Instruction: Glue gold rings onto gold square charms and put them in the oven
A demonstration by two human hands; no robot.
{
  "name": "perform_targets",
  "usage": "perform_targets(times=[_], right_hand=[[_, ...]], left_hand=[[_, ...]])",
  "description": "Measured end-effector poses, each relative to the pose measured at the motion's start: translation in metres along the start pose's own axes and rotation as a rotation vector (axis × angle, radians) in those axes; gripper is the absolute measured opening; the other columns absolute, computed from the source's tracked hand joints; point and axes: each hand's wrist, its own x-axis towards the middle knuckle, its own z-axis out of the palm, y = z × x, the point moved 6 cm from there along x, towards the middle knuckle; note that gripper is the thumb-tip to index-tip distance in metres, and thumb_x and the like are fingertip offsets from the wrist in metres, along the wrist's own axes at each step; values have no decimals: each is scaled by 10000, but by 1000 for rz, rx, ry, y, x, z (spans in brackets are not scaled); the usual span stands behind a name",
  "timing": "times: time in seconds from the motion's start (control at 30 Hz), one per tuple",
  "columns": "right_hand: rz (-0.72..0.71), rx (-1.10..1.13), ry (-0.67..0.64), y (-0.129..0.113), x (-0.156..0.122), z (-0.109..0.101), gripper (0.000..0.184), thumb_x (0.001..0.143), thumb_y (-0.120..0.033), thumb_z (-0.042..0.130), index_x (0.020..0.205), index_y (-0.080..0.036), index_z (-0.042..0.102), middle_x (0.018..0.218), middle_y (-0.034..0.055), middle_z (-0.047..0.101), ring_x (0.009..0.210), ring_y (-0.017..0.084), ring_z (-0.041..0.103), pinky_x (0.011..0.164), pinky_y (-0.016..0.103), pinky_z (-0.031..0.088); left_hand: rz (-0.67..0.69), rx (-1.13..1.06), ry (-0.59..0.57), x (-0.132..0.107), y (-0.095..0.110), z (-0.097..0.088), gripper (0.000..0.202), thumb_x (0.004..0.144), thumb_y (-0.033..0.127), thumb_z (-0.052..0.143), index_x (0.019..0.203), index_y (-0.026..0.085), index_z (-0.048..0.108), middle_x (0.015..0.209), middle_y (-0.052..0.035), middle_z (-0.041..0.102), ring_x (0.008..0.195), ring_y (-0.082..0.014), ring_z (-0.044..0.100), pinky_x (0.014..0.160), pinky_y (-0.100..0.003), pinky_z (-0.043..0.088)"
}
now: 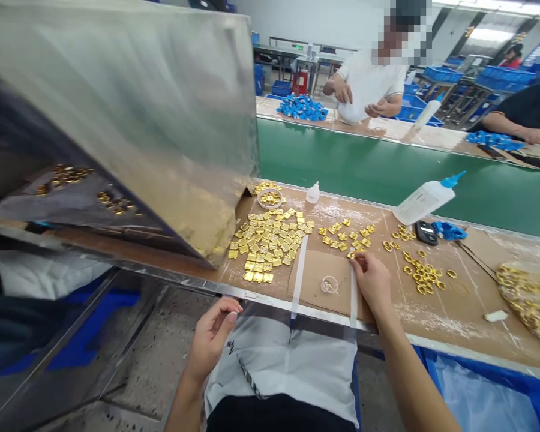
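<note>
My right hand reaches over the edge of a cardboard pad, its thumb and fingers pinched at a small gold metal piece. Just past it lies a loose group of similar gold pieces. On the pad, between two white tape strips, rests a small clear round dish with a thin pick-like stick in it. My left hand is held at the table's front edge with curled fingers and the thumb close to them; whatever is between them is too small to make out. Flat gold squares are spread left of the pad.
A large metal hood stands at the left. Gold rings, a white glue bottle, a small dropper bottle and a black device are on the table. Beyond the green belt, a co-worker handles something.
</note>
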Motion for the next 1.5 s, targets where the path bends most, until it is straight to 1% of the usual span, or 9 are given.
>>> perform_targets(times=[0.13, 0.3, 0.47, 0.53, 0.73, 1.0, 1.17, 1.37, 1.5], right_hand=[[-58, -16, -13, -6, 12, 1, 486, 823, -725, 553, 809, -245, 633, 849, 154, 759, 768, 316, 673, 773, 478, 517], [-91, -9, 58, 14, -18, -11, 490, 801, -714, 583, 881, -236, 649, 905, 155, 753, 793, 329, 700, 768, 490, 556], [-144, -10, 128, 31, -52, -21, 401, 839, -640, 596, 857, -249, 684, 968, 152, 759, 904, 373, 714, 852, 552, 565], [-143, 9, 154, 29, -58, -22, 370, 834, -615, 602, 819, -254, 681, 951, 149, 762, 907, 375, 720, 878, 563, 568], [-38, 37, 181, 21, -61, -21, 313, 816, -543, 588, 815, -244, 680, 954, 155, 775, 914, 356, 738, 885, 550, 589], [-90, 62, 196, 8, -67, -22, 249, 876, -467, 582, 815, -247, 683, 975, 149, 782, 952, 329, 740, 899, 538, 591], [-74, 152, 206, 0, -78, -30, 207, 935, -402, 598, 893, -232, 709, 916, 114, 780, 840, 271, 733, 759, 430, 600], [-283, 231, -82, -36, -91, -17, 150, 945, -328, 705, 1075, -264, 740, 910, 58, 750, 734, 214, 675, 683, 359, 567], [-345, 229, -118, -54, -90, -9, 146, 982, -293, 675, 1071, -315, 788, 908, 53, 708, 792, 216, 653, 703, 353, 540]], left_hand=[[-49, 244, 27, 8, 4, -4, 182, 926, 297, 628, 776, 201, 668, 742, -24, 688, 704, -191, 650, 672, -279, 523], [2, 362, 29, 34, 21, -9, 150, 948, 245, 589, 825, 210, 667, 753, -13, 682, 692, -182, 633, 687, -283, 520], [219, 553, -222, 58, 21, 13, 225, 882, 79, 642, 1030, 235, 709, 1069, -58, 743, 994, -236, 690, 903, -353, 554], [275, 627, -294, 66, 10, 25, 198, 869, 55, 651, 948, 229, 702, 971, -40, 720, 907, -230, 679, 835, -336, 556], [355, 627, -377, 80, -17, 36, 118, 970, 191, 581, 906, 217, 677, 912, -52, 634, 848, -224, 645, 824, -336, 542], [412, 587, -275, 85, -13, 24, 321, 1056, 328, 455, 1033, 205, 751, 883, -67, 615, 835, -204, 628, 774, -317, 543], [206, 240, -122, 78, 0, 38, 234, 998, 355, 623, 1091, 204, 775, 946, -63, 691, 715, -152, 659, 672, -276, 572], [-96, -101, -182, 58, 7, 113, 204, 874, 320, 782, 1031, 189, 785, 943, -82, 793, 844, -196, 747, 776, -299, 614], [-290, -290, -210, 41, -2, 147, 332, 863, 367, 796, 1127, 176, 729, 814, -45, 776, 675, -160, 734, 602, -242, 584]])
